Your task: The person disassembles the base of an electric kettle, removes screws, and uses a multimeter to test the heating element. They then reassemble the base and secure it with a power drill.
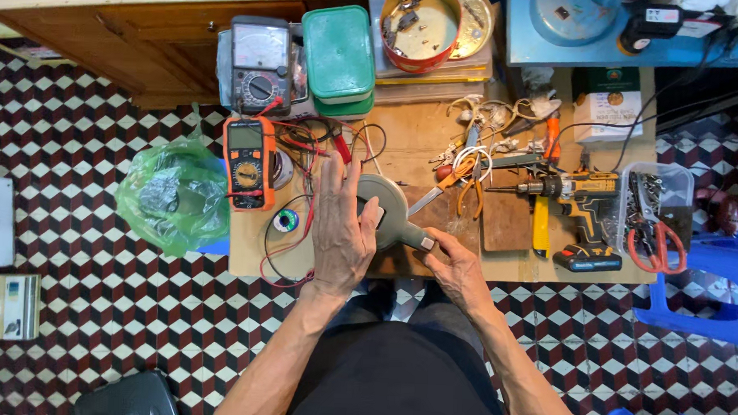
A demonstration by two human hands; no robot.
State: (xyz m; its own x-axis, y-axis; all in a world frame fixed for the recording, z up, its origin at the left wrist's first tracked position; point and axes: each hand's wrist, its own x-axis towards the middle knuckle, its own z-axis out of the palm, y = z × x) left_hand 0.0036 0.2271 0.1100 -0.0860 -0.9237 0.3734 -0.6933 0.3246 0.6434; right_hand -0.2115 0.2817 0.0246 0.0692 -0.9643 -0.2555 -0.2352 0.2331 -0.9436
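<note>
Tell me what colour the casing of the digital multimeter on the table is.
Orange with a dark front, the digital multimeter shows best in the head view.

Both forearms are bare from the elbow down — no sleeves, watch, rings or gloves show on the left hand (340, 231) at about eleven o'clock from the lap, or on the right hand (457, 274) at one o'clock. The lap at six o'clock is covered by plain black cloth — dark trousers or an apron, which cannot be told.
</note>
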